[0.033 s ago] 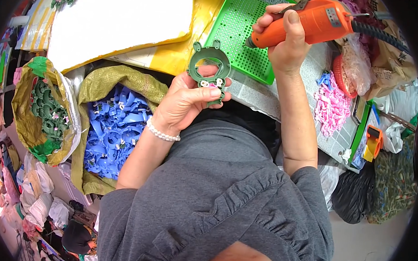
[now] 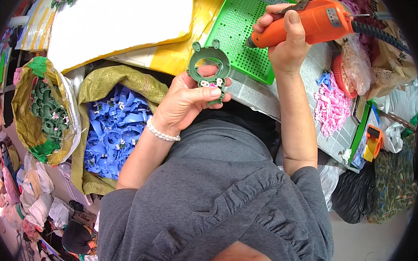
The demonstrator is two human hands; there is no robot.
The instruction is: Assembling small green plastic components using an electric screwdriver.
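Observation:
My left hand [image 2: 182, 101], a white beaded bracelet at its wrist, pinches a dark green plastic part [image 2: 205, 54] between thumb and fingers. The part has a round ring with two small tabs on top. Small white pieces and a bit of pink sit at its narrower lower end, partly under my thumb. Up and to the right, my right hand [image 2: 290, 51] is wrapped round an orange electric screwdriver [image 2: 316, 23]. Its dark tip points left over a green perforated tray [image 2: 239, 24], apart from the green part. A black coiled cord runs off its back end.
On the left stand a sack of blue plastic parts [image 2: 118, 129] and a yellowish bag of green parts [image 2: 50, 106]. A white board [image 2: 120, 20] lies at the upper left. Pink pieces [image 2: 332, 107] and a red basket [image 2: 339, 76] are on the table's right.

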